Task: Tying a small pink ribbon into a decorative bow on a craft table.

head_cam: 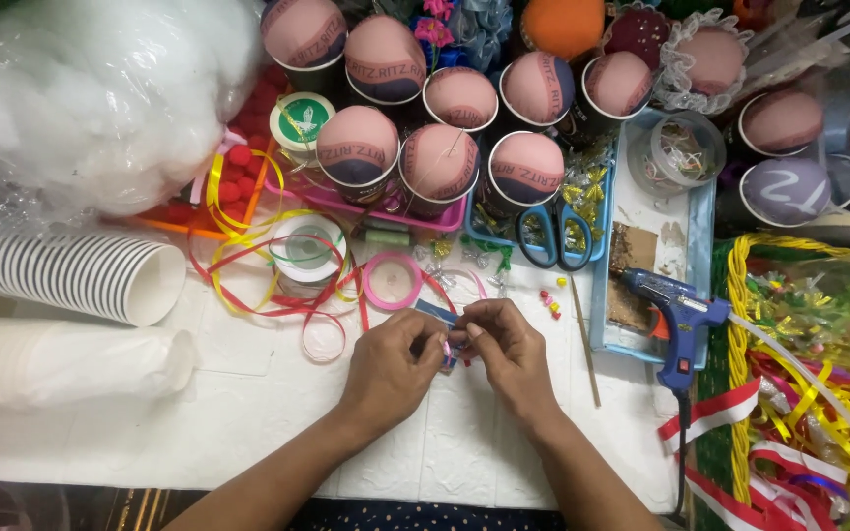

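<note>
My left hand [393,366] and my right hand [507,352] meet over the white table [248,413], fingertips pinched together on a small pink ribbon piece [450,346] held between them. A blue bit shows just beside the fingers. A pink ribbon roll [393,280] lies just beyond my left hand, with red and yellow ribbon strands [268,285] and a clear spool [308,247] to its left.
Several fabric-stuffed cups [440,162] crowd the back. Blue scissors [553,236] lie in a tray; a blue glue gun [676,320] rests at right by a yellow basket [740,324] of ribbons. Paper cup stacks [71,270] and a stuffing bag [100,98] sit left. A thin stick [584,339] lies near my right hand.
</note>
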